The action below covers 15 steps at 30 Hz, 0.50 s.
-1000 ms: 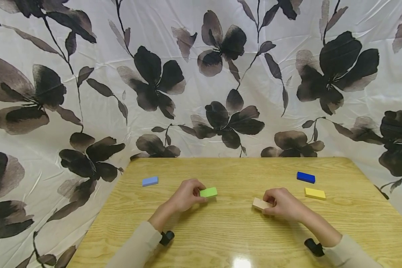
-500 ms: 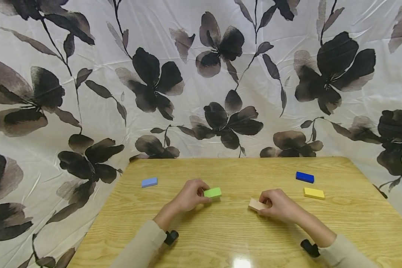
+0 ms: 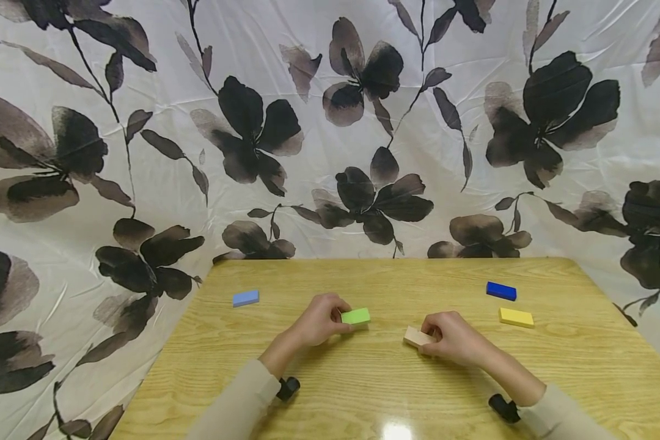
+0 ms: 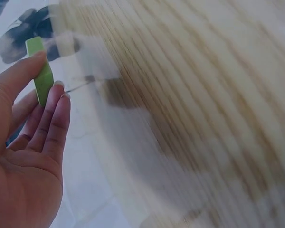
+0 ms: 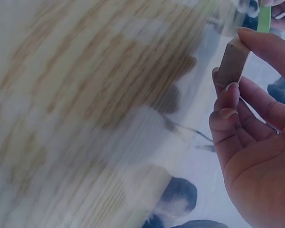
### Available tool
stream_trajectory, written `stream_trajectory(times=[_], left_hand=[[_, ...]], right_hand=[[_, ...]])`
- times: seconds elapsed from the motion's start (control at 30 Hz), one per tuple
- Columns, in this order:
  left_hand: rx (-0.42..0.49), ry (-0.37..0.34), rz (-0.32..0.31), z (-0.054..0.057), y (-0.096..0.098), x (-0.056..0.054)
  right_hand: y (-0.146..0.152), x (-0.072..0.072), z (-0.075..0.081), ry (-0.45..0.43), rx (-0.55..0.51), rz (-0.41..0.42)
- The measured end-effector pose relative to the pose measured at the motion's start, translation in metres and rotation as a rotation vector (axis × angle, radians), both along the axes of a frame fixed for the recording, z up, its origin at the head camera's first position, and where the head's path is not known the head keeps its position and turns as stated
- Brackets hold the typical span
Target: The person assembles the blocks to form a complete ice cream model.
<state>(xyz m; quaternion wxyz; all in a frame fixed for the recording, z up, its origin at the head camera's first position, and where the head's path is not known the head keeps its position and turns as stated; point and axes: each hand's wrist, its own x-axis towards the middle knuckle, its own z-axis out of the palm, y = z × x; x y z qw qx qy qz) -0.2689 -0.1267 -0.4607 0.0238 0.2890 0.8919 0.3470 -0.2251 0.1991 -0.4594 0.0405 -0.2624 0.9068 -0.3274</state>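
1. Green block (image 3: 355, 316), held over the middle of the wooden table (image 3: 363, 382): its long axis runs left to right in the head view, the right end angled slightly away from the person. The free end points right, toward the beige block.
2. Beige block (image 3: 417, 337), near the green one but apart from it, a little closer to the person: its long axis also runs sideways, the left end slightly farther off, and that free end points left.
3. Looks: both are small rectangular bars. The green one is bright lime, with flat faces; the beige one is pale and plain, with a dark speck near one end in the right wrist view.
4. Left hand (image 3: 319, 321): thumb and fingertips pinch the green block near its left end.
5. Right hand (image 3: 452, 336): thumb and fingertips pinch the beige block near its right end.
6. Whether either block touches the tabletop, I cannot tell.
7. Farther out, a light blue block (image 3: 245, 298) lies at left; a dark blue block (image 3: 501, 291) and a yellow block (image 3: 516, 317) lie at right.
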Motion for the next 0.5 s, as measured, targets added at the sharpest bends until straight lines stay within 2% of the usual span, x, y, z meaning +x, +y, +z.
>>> stream_trajectory(times=[0.5], left_hand=[[-0.014, -0.013, -0.013, -0.002, 0.016, -0.001]], right_hand=[[-0.007, 0.000, -0.002, 0.014, -0.007, -0.003]])
